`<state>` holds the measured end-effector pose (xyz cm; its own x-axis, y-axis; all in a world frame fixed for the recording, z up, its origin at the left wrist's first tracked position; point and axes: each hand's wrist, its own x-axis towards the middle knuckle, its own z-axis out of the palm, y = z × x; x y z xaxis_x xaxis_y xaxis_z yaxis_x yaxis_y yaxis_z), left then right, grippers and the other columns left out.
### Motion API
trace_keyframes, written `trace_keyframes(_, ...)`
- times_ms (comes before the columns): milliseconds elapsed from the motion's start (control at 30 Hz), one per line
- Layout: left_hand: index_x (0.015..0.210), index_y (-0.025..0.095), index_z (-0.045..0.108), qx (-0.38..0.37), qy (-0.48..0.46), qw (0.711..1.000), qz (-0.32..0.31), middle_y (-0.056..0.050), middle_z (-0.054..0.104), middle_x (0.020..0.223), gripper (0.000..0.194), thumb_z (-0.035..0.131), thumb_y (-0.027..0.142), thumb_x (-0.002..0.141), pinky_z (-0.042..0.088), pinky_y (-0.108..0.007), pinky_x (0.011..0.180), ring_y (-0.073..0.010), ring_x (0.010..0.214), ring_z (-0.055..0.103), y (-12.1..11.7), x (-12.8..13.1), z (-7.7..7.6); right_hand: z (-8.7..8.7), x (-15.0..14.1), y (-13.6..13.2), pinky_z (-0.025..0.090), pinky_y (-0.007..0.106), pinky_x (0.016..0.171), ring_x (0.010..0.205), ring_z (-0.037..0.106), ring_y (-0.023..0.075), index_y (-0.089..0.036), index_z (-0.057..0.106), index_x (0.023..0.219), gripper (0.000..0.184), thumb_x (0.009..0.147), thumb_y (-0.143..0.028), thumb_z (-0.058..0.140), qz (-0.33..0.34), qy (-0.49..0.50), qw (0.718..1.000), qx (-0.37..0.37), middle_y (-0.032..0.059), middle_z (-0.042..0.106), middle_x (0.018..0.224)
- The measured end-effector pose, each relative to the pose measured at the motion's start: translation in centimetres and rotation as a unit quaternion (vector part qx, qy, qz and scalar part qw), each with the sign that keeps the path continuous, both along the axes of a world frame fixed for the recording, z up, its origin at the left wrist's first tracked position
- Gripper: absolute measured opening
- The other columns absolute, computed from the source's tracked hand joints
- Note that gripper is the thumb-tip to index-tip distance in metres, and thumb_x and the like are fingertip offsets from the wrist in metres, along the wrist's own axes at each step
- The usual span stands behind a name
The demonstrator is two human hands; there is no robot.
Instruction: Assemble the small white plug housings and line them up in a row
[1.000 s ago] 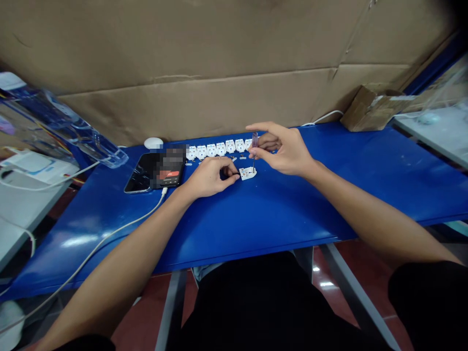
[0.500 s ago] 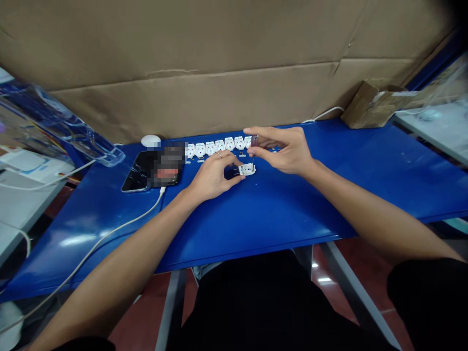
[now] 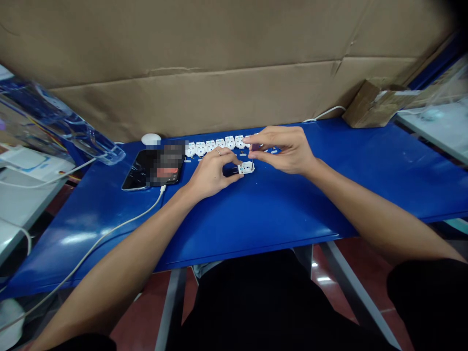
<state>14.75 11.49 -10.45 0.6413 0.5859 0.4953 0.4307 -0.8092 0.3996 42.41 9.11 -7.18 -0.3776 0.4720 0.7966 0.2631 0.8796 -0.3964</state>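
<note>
My left hand (image 3: 209,174) is closed on a small white plastic plug part (image 3: 245,168), with thumb and forefinger gripping its sides. Two thin prongs point from it towards my palm. In my right hand (image 3: 290,148), a small screwdriver (image 3: 255,147) with a dark reddish handle is pinched between thumb and fingers. It stands upright, its thin shaft meeting the right end of the plug part; the exact tip is too small to make out. Behind both hands runs a row of several similar white plastic parts (image 3: 211,146), partly hidden by my right fingers. Tiny pieces lie in front of that row.
Left of my hands lie two phones (image 3: 136,169), one plugged into a white cable (image 3: 120,227). A white rounded object (image 3: 151,140) sits behind them. A clear bluish plastic container (image 3: 78,124) leans in from the left. A cardboard box (image 3: 369,105) stands at the back right of the blue table (image 3: 234,224).
The plug part and my left hand have shifted very slightly left and up. My right fingers have turned a little on the screwdriver handle, covering more of it. Both grips stay the same.
</note>
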Motion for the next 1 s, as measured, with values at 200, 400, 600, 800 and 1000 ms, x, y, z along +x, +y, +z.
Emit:
trace_keyframes(200, 0.114, 0.024, 0.083, 0.001, -0.004, 1.000, -0.010, -0.005, 0.086, 0.120, 0.023, 0.094, 0.028, 0.095, 0.060, -0.050, 0.111, -0.0316, 0.119, 0.079, 0.4, -0.3, 0.1, 0.4, -0.3, -0.9, 0.073, 0.035, 0.103, 0.106, 0.088, 0.0187, -0.034, 0.081, 0.154, 0.043, 0.113, -0.042, 0.073, 0.023, -0.026, 0.996, -0.085, -0.0011, 0.091, 0.123)
trace_keyframes(400, 0.113, 0.024, 0.083, -0.008, -0.004, 1.000, -0.001, -0.006, 0.086, 0.121, 0.024, 0.095, 0.027, 0.093, 0.061, -0.052, 0.110, -0.0327, 0.117, 0.080, 0.5, -0.4, 0.1, -0.2, -0.3, -0.5, 0.069, 0.040, 0.106, 0.109, 0.086, 0.0202, -0.028, 0.082, 0.146, 0.037, 0.114, -0.027, 0.064, 0.040, -0.088, 0.995, -0.033, 0.0039, 0.091, 0.124)
trace_keyframes(600, 0.112, 0.023, 0.082, -0.007, 0.004, 1.000, -0.001, -0.006, 0.086, 0.119, 0.021, 0.094, 0.030, 0.097, 0.060, -0.051, 0.112, -0.0325, 0.118, 0.080, 0.4, -0.3, 0.3, 0.8, 0.0, -0.7, 0.061, 0.034, 0.087, 0.096, 0.077, 0.0185, -0.023, 0.079, 0.141, 0.036, 0.112, -0.026, 0.058, -0.025, -0.083, 0.995, -0.041, 0.0052, 0.086, 0.116)
trace_keyframes(800, 0.111, 0.023, 0.080, 0.001, 0.008, 1.000, 0.010, -0.006, 0.085, 0.115, 0.023, 0.094, 0.033, 0.096, 0.061, -0.046, 0.103, -0.0300, 0.112, 0.080, 0.6, -0.4, 0.1, 0.7, 0.4, 0.0, 0.049, 0.035, 0.083, 0.087, 0.069, 0.0209, -0.019, 0.077, 0.095, 0.017, 0.102, -0.028, 0.065, -0.066, -0.296, 0.946, -0.117, 0.0072, 0.081, 0.096)
trace_keyframes(1000, 0.108, 0.024, 0.077, 0.001, 0.012, 1.000, 0.022, -0.004, 0.083, 0.112, 0.023, 0.093, 0.033, 0.094, 0.061, -0.042, 0.097, -0.0271, 0.105, 0.079, 0.6, -0.4, 0.0, 0.2, 0.0, -0.2, 0.045, 0.036, 0.082, 0.093, 0.072, 0.0235, -0.017, 0.085, 0.102, 0.024, 0.107, -0.031, 0.066, -0.109, -0.352, 0.921, -0.130, 0.0115, 0.086, 0.105)
